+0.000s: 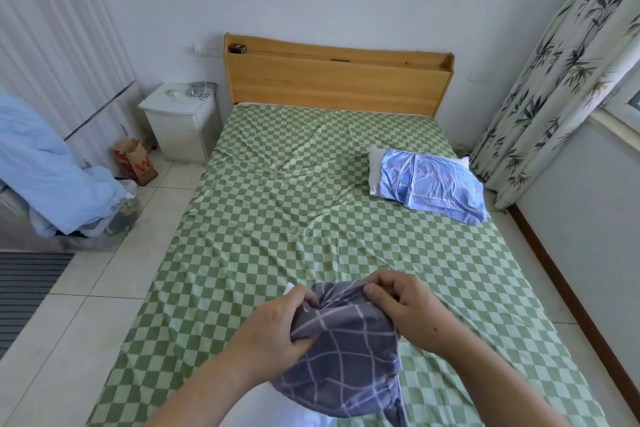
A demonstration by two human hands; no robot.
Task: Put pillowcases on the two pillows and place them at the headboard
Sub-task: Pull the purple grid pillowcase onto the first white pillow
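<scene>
Fingers of both hands are curled and pinch the dark grey checked pillowcase [341,354] at its bunched upper edge: the left hand [277,326] grips the cloth on its left side, and the right hand [405,310] holds the edge between thumb and fingers on its right side. A small white part of a pillow [290,288] shows just beside the left fingers, and more white shows under the cloth at the bottom edge of the view; this cloth lies at the near end of the bed.

Largest is the bed with a green and white checked sheet [311,211], wrinkled in the middle. At its far end stands the wooden headboard [337,80] against the wall. A curtain with bamboo leaves [561,73] hangs at the right. A light blue bundle of cloth [45,166] lies at the left. The second pillow [375,170], white, lies on the right side of the bed, well apart from the headboard, with a blue pillowcase [436,184] lying over most of it. A white nightstand [180,125] is left of the headboard, and a brown paper bag [136,161] stands on the floor near it.
</scene>
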